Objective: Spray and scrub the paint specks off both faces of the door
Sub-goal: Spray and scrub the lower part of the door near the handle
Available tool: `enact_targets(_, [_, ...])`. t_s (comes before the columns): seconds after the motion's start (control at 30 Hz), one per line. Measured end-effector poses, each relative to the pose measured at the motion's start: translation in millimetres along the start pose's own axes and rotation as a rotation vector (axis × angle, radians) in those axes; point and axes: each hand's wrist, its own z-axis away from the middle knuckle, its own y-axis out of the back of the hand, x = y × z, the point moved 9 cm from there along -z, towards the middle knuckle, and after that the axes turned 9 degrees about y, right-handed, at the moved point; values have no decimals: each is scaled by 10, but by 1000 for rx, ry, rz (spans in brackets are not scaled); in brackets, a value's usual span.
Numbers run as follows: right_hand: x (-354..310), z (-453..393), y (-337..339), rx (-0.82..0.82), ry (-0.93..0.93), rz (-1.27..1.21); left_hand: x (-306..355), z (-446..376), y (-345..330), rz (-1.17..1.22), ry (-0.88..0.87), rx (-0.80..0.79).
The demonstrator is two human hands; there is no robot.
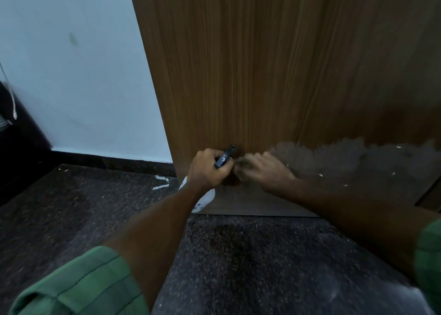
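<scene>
Two hands are working low on the door (238,76), near its bottom edge just above the floor (238,267). Our left hand (210,169) is clenching a small dark sprayer (224,158), nozzle tipped toward the wood, likely so the wetting lands right where we are rubbing. Our right hand (262,169) is blurring beside it, fingers curled over what looks like a dull scrubbing pad (244,160) pressed against the door face. We are judging this as scrubbing underway; pale specks (321,175) are still showing on the greyish patch toward the right edge. A white object (205,200) is lying at the door's foot.
</scene>
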Motion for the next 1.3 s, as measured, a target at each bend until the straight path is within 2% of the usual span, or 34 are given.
enact_targets(0.07, [-289, 186, -263, -181, 226, 31, 7, -5, -70, -1, 10, -17])
enact_targets(0.13, [-314, 173, -234, -250, 244, 54, 35, -26, -120, 16, 14, -28])
enact_targets(0.17, [-233, 94, -110, -194, 176, 39, 48, -39, -129, 22, 17, -22])
enact_targets(0.27, [336, 11, 363, 65, -232, -5, 67, -84, -122, 31, 43, 24])
enact_targets(0.3, [450, 68, 416, 92, -282, 1, 64, -97, -124, 41, 49, 32])
enact_targets(0.37, [368, 230, 289, 36, -129, 24, 51, -97, -158, 51, 55, 27])
enact_targets(0.43, [69, 467, -22, -103, 162, 62, 63, -97, -236, 27, 43, -3])
enact_targets(0.5, [-107, 650, -227, -238, 303, 71, 108, -85, -312, 4, 22, -25])
enact_targets(0.57, [-25, 583, -160, -233, 217, 64, 172, -88, -353, -2, 12, -18])
enact_targets(0.67, [573, 437, 361, 71, -264, -11, 235, -135, -427, 24, 0, -12])
enact_targets(0.7, [736, 484, 475, 152, -376, -18, 259, -143, -453, 38, 0, -9])
enact_targets(0.73, [793, 543, 506, 185, -395, -13, 276, -149, -479, 48, 4, -10])
enact_targets(0.8, [609, 680, 342, 90, -185, 16, 326, -161, -570, 42, 5, -23])
enact_targets(0.87, [220, 944, -43, -132, 143, 33, 371, -159, -674, 19, 8, -43])
enact_targets(0.9, [97, 1079, -172, -232, 246, 54, 392, -155, -725, 13, 7, -58])
enact_targets(0.93, [67, 1140, -196, -287, 273, 71, 423, -154, -767, 16, 0, -74])
enact_targets(0.97, [117, 1116, -144, -270, 234, 71, 457, -159, -800, 25, -7, -83])
enact_targets(1.0, [225, 1033, -8, -175, 139, 58, 480, -168, -829, 36, -12, -84])
enact_targets(1.1, [857, 874, 554, 130, -346, 34, 535, -202, -883, 43, -16, -52])
enact_targets(1.13, [979, 889, 635, 182, -414, 37, 551, -205, -910, 33, -20, -45])
enact_targets(1.2, [939, 960, 570, 157, -298, 50, 588, -197, -970, 15, -31, -44])
enact_targets(1.3, [442, 1337, 26, -103, 127, 69, 632, -175, -1044, -2, -34, -64])
